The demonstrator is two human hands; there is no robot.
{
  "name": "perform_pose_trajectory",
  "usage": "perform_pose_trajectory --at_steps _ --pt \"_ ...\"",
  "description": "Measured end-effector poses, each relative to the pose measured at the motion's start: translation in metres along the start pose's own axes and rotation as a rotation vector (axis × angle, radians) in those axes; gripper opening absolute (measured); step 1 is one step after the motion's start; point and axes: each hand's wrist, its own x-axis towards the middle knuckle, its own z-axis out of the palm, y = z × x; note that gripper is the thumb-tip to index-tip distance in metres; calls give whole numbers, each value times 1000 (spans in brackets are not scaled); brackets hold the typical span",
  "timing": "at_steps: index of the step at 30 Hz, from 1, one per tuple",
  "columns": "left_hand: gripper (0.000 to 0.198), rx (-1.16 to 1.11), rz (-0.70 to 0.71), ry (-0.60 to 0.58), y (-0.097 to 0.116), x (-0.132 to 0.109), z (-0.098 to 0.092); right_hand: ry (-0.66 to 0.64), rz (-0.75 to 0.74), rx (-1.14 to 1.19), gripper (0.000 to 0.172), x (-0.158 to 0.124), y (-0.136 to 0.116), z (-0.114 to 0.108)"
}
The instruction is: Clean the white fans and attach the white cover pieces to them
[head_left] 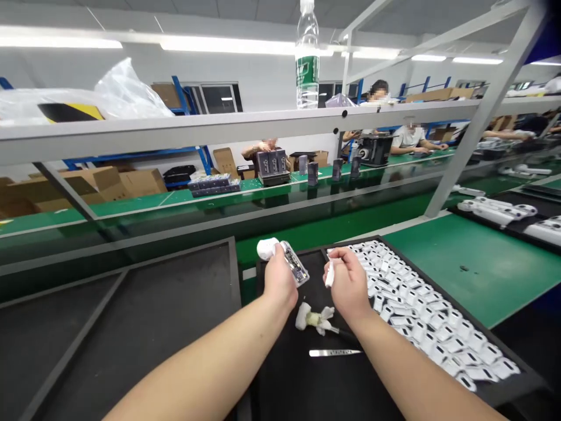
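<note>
My left hand [280, 279] is closed around a white device with a rounded end and an exposed circuit board [296, 266], held over the black tray. To its right my right hand [352, 287] pinches a small white plastic piece [329, 273], apart from the device. Below the hands lies a tool with a white wrapping [312, 318], its dark handle partly behind my right forearm. Silver tweezers [333, 352] rest closer to me. Beside my right hand, a tray compartment holds many white plastic covers [421, 310] with dark windows.
A black divided tray [175, 316] stands on the left. A grey shelf rail [245, 120] crosses ahead, bearing a water bottle [307, 64]. More white devices [495, 210] lie at the right. Co-workers sit beyond the green conveyor, near dark boxes [272, 164].
</note>
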Motion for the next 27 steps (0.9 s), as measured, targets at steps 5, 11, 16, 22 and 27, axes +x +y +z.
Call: perform_pose_trajectory --at_steps 5,11,16,22,27 --pt "38 -46 -92 -197 9 -17 4 -95 409 289 16 -3 0 -29" --pt "45 62 -82 -422 0 -21 -3 -252 715 353 22 -39 15 -59" --pt "52 126 -118 -447 -5 -23 -4 -525 725 183 17 -87 25 -57" --pt "46 185 -143 -368 -6 -23 -2 -712 437 -112 17 -123 32 -47" --pt "39 302 -121 -336 -4 -23 -4 -708 199 -354 17 -114 30 -60"
